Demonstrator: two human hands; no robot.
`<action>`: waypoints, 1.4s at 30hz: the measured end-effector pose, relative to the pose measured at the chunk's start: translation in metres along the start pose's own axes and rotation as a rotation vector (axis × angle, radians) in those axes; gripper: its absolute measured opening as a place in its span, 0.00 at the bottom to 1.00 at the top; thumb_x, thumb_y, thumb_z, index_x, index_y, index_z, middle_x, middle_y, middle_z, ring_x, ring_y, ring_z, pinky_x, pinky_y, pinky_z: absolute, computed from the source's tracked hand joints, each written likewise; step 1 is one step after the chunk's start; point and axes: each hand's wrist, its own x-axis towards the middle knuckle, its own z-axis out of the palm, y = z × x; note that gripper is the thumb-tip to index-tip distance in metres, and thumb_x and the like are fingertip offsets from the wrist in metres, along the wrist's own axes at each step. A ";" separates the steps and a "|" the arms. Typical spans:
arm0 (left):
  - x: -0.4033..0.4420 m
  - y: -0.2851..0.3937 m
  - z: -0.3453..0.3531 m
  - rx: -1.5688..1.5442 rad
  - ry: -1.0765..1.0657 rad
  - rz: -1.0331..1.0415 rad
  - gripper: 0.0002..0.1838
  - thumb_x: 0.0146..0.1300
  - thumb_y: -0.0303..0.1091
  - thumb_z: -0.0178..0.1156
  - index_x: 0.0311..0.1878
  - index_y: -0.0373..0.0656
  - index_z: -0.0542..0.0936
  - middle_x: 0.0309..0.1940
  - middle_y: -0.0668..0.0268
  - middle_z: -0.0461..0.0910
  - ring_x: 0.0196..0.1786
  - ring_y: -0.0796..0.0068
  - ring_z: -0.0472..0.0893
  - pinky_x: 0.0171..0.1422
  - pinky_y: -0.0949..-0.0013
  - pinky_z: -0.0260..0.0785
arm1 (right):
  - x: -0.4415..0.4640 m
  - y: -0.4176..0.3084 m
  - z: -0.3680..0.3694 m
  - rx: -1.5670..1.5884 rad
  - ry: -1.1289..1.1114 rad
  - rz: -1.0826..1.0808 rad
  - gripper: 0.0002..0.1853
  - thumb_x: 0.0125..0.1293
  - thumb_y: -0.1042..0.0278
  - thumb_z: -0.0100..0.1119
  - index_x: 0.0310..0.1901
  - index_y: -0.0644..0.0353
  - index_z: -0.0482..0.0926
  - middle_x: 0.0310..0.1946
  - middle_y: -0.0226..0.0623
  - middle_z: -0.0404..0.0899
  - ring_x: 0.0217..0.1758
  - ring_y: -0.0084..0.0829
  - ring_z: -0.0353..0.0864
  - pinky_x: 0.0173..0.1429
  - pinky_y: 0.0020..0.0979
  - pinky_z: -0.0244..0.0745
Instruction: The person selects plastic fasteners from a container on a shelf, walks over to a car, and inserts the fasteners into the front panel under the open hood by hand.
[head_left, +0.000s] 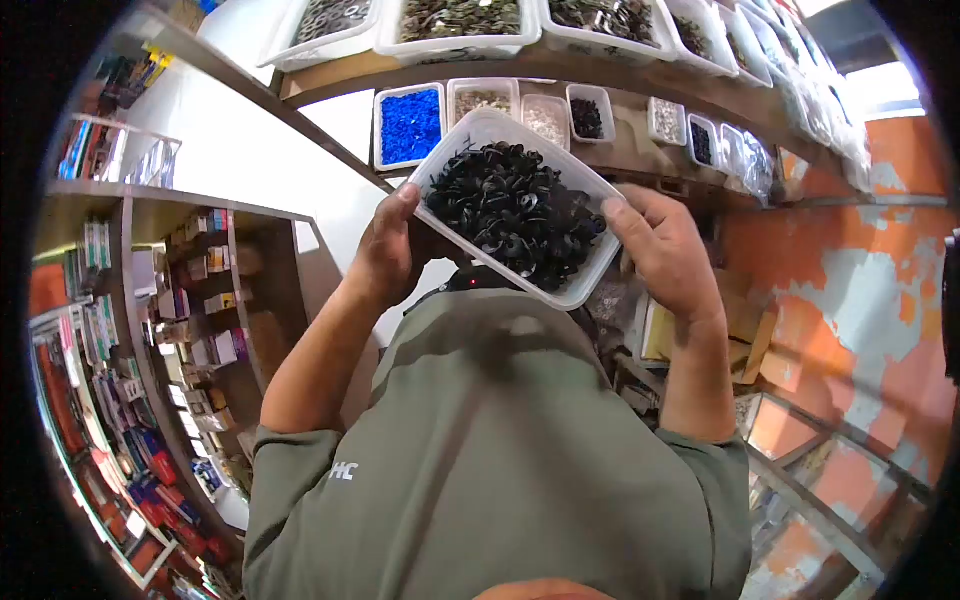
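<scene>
While the person stands before the stocked shelves, a plastic tub is held up in front of the chest, directly between the two hands. Its long axis runs aslant, from the far left down to the near right, so the right-hand end sits closer to the shirt. The left hand grips the left end, a digit up against the corner and the rest mostly hidden from me. The right hand is closed on the opposite end, thumb laid over the rim, its other fingers out of sight behind. Neither hand looks clearly nearer; each touches its own end.

The tub is a rounded rectangle of cloudy, see-through plastic with a smooth lip. In it lies a loose heap of black pieces, roundish, thin and glossy where the light catches them; some appear to have holes, though I can't make out the exact shape. Beyond the far edge, smaller tubs hold bright blue bits and pale bits. Above them runs a plain wooden shelf, and off to the right stands an orange wall, its paint flaking in ragged patches.
</scene>
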 end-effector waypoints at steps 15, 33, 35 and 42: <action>0.000 -0.009 -0.031 -0.328 0.075 0.061 0.41 0.77 0.68 0.42 0.73 0.39 0.75 0.57 0.54 0.87 0.54 0.55 0.87 0.58 0.50 0.80 | 0.052 -0.060 0.003 -0.087 -0.094 -0.358 0.15 0.73 0.78 0.61 0.58 0.59 0.86 0.46 0.33 0.87 0.51 0.24 0.85 0.55 0.29 0.79; 0.007 0.067 0.040 0.192 0.198 0.428 0.41 0.81 0.66 0.39 0.75 0.36 0.70 0.55 0.52 0.87 0.57 0.53 0.88 0.55 0.46 0.86 | 0.073 -0.037 -0.007 0.435 -0.328 -0.353 0.42 0.84 0.39 0.52 0.82 0.68 0.61 0.74 0.50 0.73 0.78 0.39 0.70 0.80 0.37 0.65; 0.008 0.046 0.067 0.144 0.255 0.484 0.41 0.81 0.63 0.48 0.79 0.36 0.65 0.62 0.50 0.84 0.62 0.51 0.87 0.65 0.43 0.84 | 0.076 -0.029 -0.017 0.413 -0.240 -0.273 0.37 0.85 0.46 0.51 0.80 0.71 0.63 0.73 0.49 0.73 0.77 0.40 0.72 0.79 0.36 0.65; 0.000 0.024 0.124 -0.022 -0.135 0.448 0.56 0.74 0.63 0.62 0.89 0.44 0.43 0.76 0.42 0.72 0.72 0.47 0.80 0.77 0.45 0.72 | 0.105 -0.028 -0.077 0.739 -0.181 0.141 0.29 0.78 0.57 0.53 0.72 0.68 0.75 0.60 0.47 0.85 0.55 0.40 0.90 0.53 0.43 0.90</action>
